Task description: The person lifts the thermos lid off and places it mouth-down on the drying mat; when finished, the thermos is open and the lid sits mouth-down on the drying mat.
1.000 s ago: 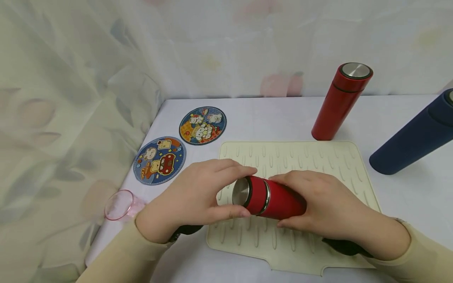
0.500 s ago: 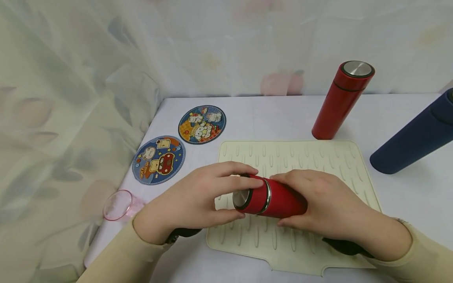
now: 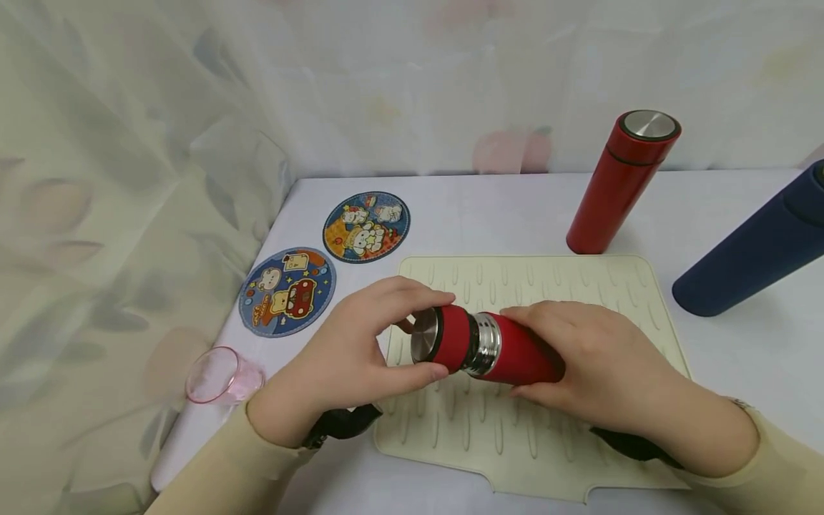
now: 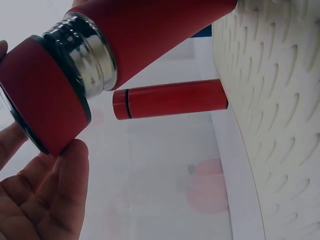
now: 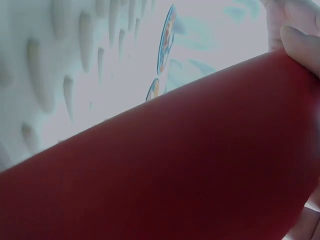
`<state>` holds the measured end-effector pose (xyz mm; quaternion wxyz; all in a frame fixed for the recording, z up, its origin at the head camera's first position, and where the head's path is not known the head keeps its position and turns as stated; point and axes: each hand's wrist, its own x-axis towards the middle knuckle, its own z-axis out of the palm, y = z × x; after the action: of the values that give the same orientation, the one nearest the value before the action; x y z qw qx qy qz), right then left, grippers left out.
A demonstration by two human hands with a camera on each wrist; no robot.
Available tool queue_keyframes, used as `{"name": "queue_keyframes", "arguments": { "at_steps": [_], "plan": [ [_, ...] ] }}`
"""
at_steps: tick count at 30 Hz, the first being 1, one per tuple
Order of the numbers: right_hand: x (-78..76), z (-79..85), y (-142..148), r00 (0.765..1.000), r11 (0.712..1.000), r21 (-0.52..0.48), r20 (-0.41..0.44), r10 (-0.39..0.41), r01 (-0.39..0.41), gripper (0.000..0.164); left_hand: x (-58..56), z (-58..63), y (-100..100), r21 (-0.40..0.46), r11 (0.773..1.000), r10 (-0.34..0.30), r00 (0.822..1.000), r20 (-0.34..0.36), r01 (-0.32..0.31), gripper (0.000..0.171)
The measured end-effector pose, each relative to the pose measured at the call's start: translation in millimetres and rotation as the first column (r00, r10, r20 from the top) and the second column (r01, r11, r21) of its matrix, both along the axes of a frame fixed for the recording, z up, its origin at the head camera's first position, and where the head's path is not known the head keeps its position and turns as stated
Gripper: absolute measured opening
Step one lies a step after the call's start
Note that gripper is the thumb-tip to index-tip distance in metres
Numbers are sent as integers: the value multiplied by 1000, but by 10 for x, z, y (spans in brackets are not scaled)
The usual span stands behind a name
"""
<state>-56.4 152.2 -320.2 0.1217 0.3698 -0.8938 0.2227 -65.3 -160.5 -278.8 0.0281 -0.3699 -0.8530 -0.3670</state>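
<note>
A red thermos flask is tilted above the cream mat, its top toward the left. My right hand grips its body from the right side. With thumb and fingers my left hand pinches the red lid, which has a silver top disc. Between lid and body the shiny metal neck shows; in the left wrist view the lid sits crooked at the end of the neck. Whether lid and neck still touch I cannot tell. In the right wrist view the flask body fills most of the picture.
Behind the ribbed mat a second red flask stands upright. A dark blue flask stands at the right edge. Two round cartoon coasters lie at the back left, and a pink clear glass is beside my left forearm.
The lid has come away from the flask's body toward the left, baring the metal neck. My left fingers shifted their hold on the lid in between; the right hand keeps its grip.
</note>
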Motion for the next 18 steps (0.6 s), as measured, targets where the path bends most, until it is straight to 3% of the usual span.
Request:
{"name": "queue_keyframes", "arguments": {
  "at_steps": [6, 8, 11, 14, 18],
  "plan": [
    [-93, 94, 105, 999, 998, -22, -1, -54, 54, 94, -70, -21, -72, -28, 994, 107, 993, -52, -109, 64],
    [-155, 134, 126, 997, 995, -60, 12, -79, 79, 94, -102, -62, -78, -75, 985, 150, 987, -61, -155, 64],
    [-263, 196, 130, 985, 979, -137, 110, -136, 150, 95, -170, -147, -57, -181, 963, 192, 980, -57, -199, 65],
    [-381, 240, 92, 958, 942, -240, 220, -183, 235, 95, -259, -249, -31, -302, 929, 211, 977, -42, -213, 66],
    [-598, 274, -6, 918, 851, -406, 344, -197, 334, 88, -374, -363, 10, -415, 883, 233, 972, -22, -220, 67]
  ]
}}
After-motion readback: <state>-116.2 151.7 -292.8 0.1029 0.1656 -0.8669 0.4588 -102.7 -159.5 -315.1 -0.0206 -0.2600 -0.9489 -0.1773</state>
